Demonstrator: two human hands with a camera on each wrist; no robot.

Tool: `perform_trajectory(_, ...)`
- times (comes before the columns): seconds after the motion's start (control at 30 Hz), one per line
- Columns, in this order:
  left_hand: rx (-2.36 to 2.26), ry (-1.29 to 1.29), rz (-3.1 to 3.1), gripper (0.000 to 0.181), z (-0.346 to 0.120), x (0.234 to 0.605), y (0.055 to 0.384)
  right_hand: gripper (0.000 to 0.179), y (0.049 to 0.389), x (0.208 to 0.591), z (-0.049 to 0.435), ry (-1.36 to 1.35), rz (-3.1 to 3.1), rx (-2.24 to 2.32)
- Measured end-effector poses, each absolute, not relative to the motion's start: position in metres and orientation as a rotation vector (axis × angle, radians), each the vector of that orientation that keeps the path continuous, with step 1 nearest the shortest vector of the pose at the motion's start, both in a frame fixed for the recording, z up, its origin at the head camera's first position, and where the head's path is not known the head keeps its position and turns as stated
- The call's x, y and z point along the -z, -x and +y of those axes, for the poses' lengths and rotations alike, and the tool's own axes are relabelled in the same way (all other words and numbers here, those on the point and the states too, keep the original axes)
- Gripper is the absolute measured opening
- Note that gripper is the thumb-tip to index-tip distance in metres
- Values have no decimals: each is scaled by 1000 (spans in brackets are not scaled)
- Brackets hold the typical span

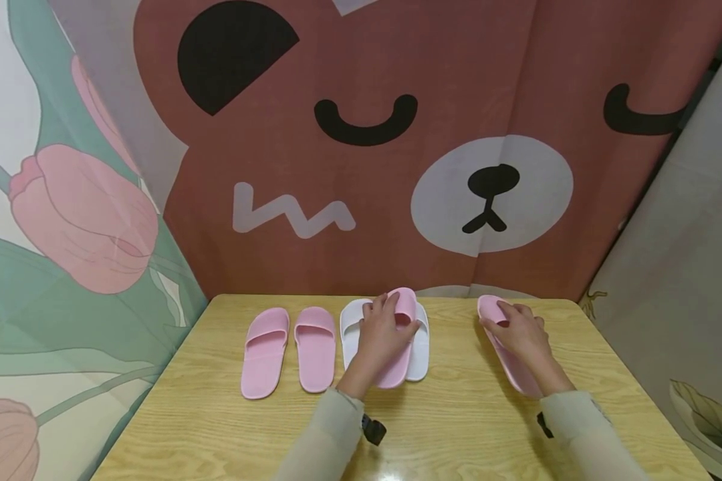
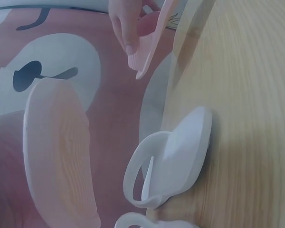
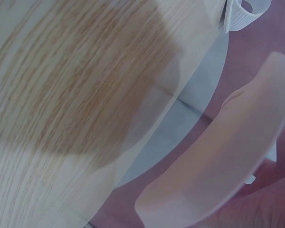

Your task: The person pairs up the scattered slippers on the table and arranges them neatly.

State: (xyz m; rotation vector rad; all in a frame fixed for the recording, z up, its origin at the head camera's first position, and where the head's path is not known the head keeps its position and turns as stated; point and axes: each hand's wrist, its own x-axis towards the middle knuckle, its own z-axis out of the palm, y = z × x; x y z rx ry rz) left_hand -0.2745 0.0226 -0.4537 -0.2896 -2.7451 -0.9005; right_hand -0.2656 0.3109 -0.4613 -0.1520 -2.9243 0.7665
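My left hand (image 1: 380, 337) grips a pink slide slipper (image 1: 395, 375) by its strap area, held above a pair of white slippers. Parts of the left white slipper (image 1: 351, 312) and right white slipper (image 1: 422, 353) show around it. Toward the right side of the table, my right hand (image 1: 523, 339) holds another pink slipper (image 1: 491, 307) by the strap end, its sole slanting. The left wrist view shows this right hand (image 2: 128, 23) with its slipper off the tabletop. Pale pink blurred shapes near both wrist cameras partly hide the held slippers.
Two pink slippers, one (image 1: 265, 364) farther left and one (image 1: 316, 361) beside the white pair, lie on the wooden table (image 1: 204, 427). A bear-print curtain (image 1: 265, 267) hangs at the back edge. Printed cloths flank both sides.
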Motion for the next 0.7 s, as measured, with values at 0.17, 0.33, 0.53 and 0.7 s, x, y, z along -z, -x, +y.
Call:
perform_trajectory(0.17,871,316,-2752,80,28,455,276,85,267,461,310,155,-2924,-762)
perform_trajectory(0.33,836,341,-2756,80,34,455,277,86,267,458,310,151,-2926,-765)
perform_trajectory(0.53,792,373,-2762,81,44,456,277,84,268,459,310,157,-2930,-749)
perform_trajectory(0.7,775,373,-2762,80,53,458,277,83,268,459,310,162,-2930,-743)
